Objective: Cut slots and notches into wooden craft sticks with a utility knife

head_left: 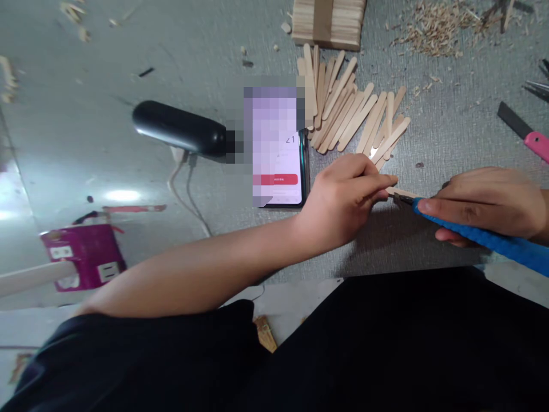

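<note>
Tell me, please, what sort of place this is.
This is probably a craft worktable, perhaps in a workshop: loose wooden sticks lie near a banded bundle, wood shavings are scattered about, and the right hand holds a blue-handled tool.

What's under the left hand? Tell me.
From the left hand juts a stick, its gripped end covered. Loose sticks show at the hand's far edge. Whatever lies directly beneath the hand is hidden.

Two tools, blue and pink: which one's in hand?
The blue-handled tool, held in the right hand against a wooden stick; the pink-handled tool lies on the table, in neither hand.
</note>
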Action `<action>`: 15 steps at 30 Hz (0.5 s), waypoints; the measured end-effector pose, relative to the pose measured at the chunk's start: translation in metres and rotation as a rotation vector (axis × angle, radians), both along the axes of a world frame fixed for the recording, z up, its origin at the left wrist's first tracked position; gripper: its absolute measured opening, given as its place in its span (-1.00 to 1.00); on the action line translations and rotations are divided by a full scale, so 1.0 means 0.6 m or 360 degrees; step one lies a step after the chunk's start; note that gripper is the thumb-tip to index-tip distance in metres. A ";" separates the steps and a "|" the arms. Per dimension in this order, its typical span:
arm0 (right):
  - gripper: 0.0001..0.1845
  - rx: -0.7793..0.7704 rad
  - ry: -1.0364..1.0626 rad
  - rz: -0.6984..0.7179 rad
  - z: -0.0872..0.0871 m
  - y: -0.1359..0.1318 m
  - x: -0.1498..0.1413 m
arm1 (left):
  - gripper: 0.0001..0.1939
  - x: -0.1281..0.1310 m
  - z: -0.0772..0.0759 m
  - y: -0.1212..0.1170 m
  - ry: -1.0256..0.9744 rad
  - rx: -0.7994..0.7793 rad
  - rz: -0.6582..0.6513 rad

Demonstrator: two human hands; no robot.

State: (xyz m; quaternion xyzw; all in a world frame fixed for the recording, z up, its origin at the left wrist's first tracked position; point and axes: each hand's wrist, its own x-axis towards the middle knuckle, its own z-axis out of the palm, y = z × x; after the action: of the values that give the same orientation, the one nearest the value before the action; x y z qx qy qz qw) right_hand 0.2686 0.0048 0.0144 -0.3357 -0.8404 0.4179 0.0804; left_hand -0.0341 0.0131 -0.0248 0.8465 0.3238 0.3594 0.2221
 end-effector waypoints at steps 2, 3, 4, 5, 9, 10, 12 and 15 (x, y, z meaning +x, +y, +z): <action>-0.51 0.0270 0.0080 0.0102 -0.006 -0.002 0.007 | -0.89 0.000 0.003 0.000 0.0034 -0.0028 0.0004; -0.61 0.0408 0.0123 0.0134 -0.007 -0.002 0.010 | -0.87 -0.001 0.005 0.000 0.0054 -0.0039 -0.0001; -0.68 0.0550 0.0164 0.0162 -0.008 -0.002 0.011 | -0.86 -0.001 0.007 -0.001 0.0069 -0.0047 -0.0012; -0.68 0.0679 0.0208 0.0202 -0.009 -0.001 0.012 | -0.84 -0.001 0.008 -0.002 0.0075 -0.0052 -0.0026; -0.51 0.0936 0.0405 0.0406 -0.008 0.006 0.016 | -0.81 -0.002 0.011 -0.005 0.0061 -0.0070 -0.0076; -0.50 0.0930 0.0434 0.0437 -0.006 0.007 0.018 | -0.81 -0.002 0.011 -0.005 0.0071 -0.0076 -0.0072; -0.49 0.0839 0.0468 0.0446 0.000 0.003 0.022 | -0.81 -0.002 0.010 -0.005 0.0093 -0.0069 -0.0055; -0.54 0.0725 0.0480 0.0412 0.005 -0.002 0.025 | -0.83 -0.002 0.009 -0.004 0.0083 -0.0035 -0.0042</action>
State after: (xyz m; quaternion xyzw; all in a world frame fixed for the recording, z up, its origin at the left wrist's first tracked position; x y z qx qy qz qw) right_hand 0.2833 0.0036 0.0177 -0.1333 -0.9269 0.2704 0.2235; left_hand -0.0356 0.0109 -0.0194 0.8573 0.3224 0.3306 0.2276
